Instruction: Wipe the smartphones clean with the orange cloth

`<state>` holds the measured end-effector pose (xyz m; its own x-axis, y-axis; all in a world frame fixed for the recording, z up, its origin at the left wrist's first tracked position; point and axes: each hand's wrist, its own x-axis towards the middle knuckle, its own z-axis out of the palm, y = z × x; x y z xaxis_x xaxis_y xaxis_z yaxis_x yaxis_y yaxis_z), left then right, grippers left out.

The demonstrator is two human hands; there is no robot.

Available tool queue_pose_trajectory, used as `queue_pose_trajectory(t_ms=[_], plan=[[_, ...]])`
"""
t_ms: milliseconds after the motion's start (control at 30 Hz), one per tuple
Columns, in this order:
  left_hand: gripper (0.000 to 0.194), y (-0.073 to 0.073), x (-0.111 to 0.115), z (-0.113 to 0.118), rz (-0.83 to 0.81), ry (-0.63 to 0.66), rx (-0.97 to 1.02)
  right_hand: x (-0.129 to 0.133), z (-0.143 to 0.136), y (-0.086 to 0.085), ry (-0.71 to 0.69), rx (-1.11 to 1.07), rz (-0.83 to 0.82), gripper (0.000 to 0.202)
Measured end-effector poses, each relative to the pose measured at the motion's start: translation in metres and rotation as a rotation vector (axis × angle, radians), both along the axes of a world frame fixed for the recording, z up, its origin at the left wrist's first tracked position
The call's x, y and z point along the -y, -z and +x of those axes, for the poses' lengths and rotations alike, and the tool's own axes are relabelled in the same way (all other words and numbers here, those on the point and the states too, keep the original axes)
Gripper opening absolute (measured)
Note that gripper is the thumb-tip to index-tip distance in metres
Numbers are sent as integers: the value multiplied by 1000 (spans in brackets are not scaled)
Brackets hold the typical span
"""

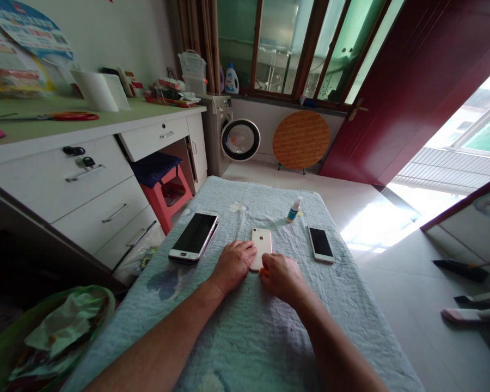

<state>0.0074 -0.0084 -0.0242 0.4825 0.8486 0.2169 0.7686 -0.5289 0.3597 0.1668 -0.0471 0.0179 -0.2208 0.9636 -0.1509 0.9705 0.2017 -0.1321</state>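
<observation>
A smartphone (262,240) with a pale back and an apple logo lies face down on the blue cloth (245,326). My left hand (234,264) rests with its fingers laid flat against the phone's left edge. Curled closed, my right hand (283,276) presses at the phone's lower right corner. A bit of orange shows under its fingers, too small to name. To the left, a large white phone (195,235) with a dark screen sits on top of another dark flat device. A smaller white phone (320,244) lies screen up at the right. Behind stands a small spray bottle (294,210).
A desk with drawers (93,179) runs along the left, holding scissors (73,116) and a paper roll (100,91). A red stool (167,190) and a green bin (102,296) stand beside the cloth-covered table. Farther back are an open washing machine (216,117) and a round wooden board (301,140).
</observation>
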Motion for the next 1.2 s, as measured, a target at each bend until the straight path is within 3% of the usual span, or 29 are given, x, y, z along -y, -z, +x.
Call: queue_pose_trajectory(t_ms=[400,867,1200], plan=[[32,-7,2,-2,-64,5,7,-3,-19,3,-57,-60,57,19],[23,2,0,-2,15,6,16,-3,20,-5,58,13,-34,16],[24,-3,0,0,-16,0,-19,-2,-8,6,-14,-44,81,14]])
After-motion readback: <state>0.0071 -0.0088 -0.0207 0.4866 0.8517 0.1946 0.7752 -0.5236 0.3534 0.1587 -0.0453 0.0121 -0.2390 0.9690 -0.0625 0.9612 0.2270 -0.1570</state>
